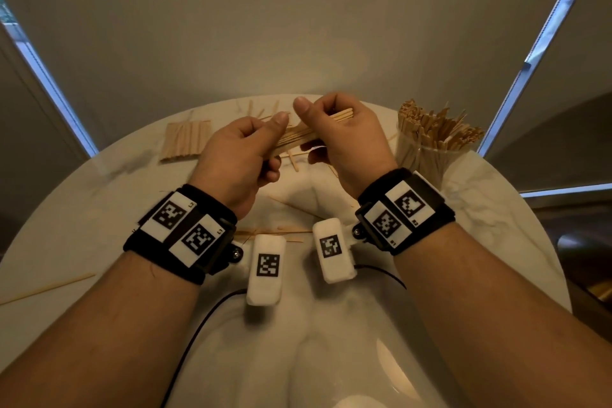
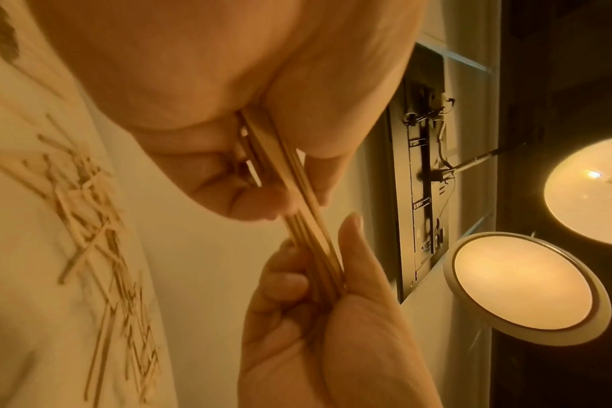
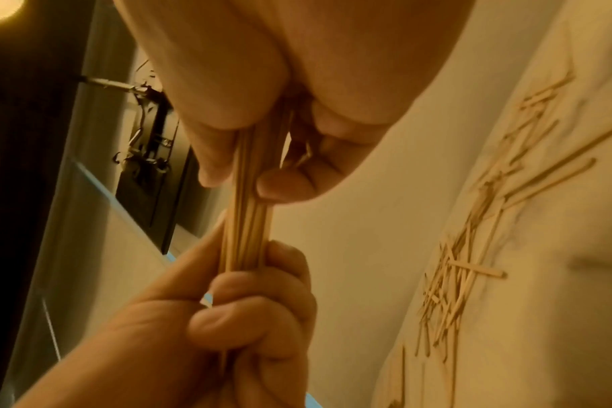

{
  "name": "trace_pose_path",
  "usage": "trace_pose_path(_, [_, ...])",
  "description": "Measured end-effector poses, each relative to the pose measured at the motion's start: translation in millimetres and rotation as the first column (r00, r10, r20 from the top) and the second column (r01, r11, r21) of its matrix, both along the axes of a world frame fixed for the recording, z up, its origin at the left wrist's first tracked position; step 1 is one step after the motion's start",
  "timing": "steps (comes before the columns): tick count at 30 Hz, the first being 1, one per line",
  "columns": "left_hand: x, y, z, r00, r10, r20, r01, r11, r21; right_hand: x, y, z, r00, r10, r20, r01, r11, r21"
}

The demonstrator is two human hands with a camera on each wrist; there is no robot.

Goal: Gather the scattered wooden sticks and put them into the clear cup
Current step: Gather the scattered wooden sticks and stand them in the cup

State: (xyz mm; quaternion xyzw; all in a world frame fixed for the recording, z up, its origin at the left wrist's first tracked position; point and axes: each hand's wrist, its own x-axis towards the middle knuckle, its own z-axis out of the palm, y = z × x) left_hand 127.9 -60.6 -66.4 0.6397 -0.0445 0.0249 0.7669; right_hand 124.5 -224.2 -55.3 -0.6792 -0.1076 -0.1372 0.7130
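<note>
Above the middle of the round white table (image 1: 99, 195), both hands hold one bundle of thin wooden sticks (image 1: 298, 136). My left hand (image 1: 265, 146) grips its near end and my right hand (image 1: 324, 122) grips the far part, whose tips poke out to the right. In the left wrist view the bundle (image 2: 297, 215) runs from my left hand (image 2: 227, 171) to my right hand (image 2: 332, 298). The right wrist view shows the bundle (image 3: 245, 220) the same way. The clear cup (image 1: 427, 159), packed with sticks, stands right of my right hand. Loose sticks (image 1: 281, 232) lie scattered on the table.
A neat row of flat sticks (image 1: 187, 141) lies at the back left. One long thin skewer (image 1: 49, 288) lies near the table's left edge. More scattered sticks (image 2: 98, 248) cover the far side. Black cables (image 1: 198, 325) trail from the wrist cameras. A round lamp (image 2: 524, 287) glows beyond the table.
</note>
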Motion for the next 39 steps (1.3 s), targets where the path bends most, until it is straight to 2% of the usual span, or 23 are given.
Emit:
trace_pose_path(5, [-5.6,-14.0,7.6,0.999,-0.034,-0.009,0.032,0.993,-0.112,-7.8,-5.8,25.0,0.989,-0.104,0.106,0.120,0.980,-0.160])
trace_pose_path(8, [-7.7,-35.1,15.1,0.997,-0.006,-0.078,0.001,0.998,-0.069,-15.6,-27.4,42.9,0.958,-0.217,0.185,0.256,0.941,-0.220])
trace_pose_path(11, [-7.5,-62.4,26.2,0.993,0.056,-0.105,-0.056,0.998,0.001,-26.6,-68.3,59.0,0.879,-0.404,0.255,0.463,0.850,-0.250])
trace_pose_path(12, [-6.9,-72.7,29.5,0.995,0.049,-0.090,-0.043,0.997,0.068,-29.5,-84.7,63.6,0.839,-0.466,0.282,0.536,0.800,-0.272])
trace_pose_path(14, [-7.9,-94.5,34.8,0.999,-0.032,-0.023,0.038,0.953,0.302,-33.7,-115.4,71.9,0.765,-0.550,0.334,0.642,0.683,-0.348])
trace_pose_path(17, [-14.2,-126.7,40.0,0.984,-0.166,0.065,0.097,0.804,0.587,-37.3,-148.5,83.7,0.696,-0.578,0.426,0.718,0.548,-0.429])
trace_pose_path(19, [-14.1,-146.9,43.3,0.962,-0.213,0.169,0.024,0.686,0.727,-36.2,-161.8,91.8,0.663,-0.564,0.493,0.748,0.468,-0.470])
trace_pose_path(22, [-10.4,-168.0,47.7,0.933,-0.284,0.222,-0.024,0.568,0.823,-27.5,-169.8,99.7,0.711,-0.479,0.514,0.697,0.388,-0.603])
trace_pose_path(25, [-7.0,-176.8,46.4,0.930,-0.295,0.221,-0.022,0.554,0.832,-16.5,-168.5,108.1,0.782,-0.407,0.472,0.612,0.362,-0.703])
trace_pose_path(30, [0.8,-178.4,44.1,0.938,-0.250,0.238,-0.092,0.483,0.871,-3.5,-173.9,118.4,0.777,-0.360,0.516,0.623,0.322,-0.713])
trace_pose_path(34, [3.7,-176.0,43.7,0.935,-0.279,0.219,-0.061,0.483,0.873,6.3,-172.3,93.2,0.909,-0.297,0.292,0.366,0.233,-0.901])
trace_pose_path(37, [2.6,-175.7,42.4,0.936,-0.288,0.202,-0.029,0.509,0.860,6.7,-172.1,75.4,0.934,-0.289,0.208,0.301,0.329,-0.895])
trace_pose_path(39, [2.7,-175.0,41.2,0.937,-0.287,0.199,-0.009,0.550,0.835,6.0,-171.5,71.2,0.939,-0.286,0.189,0.287,0.352,-0.891])
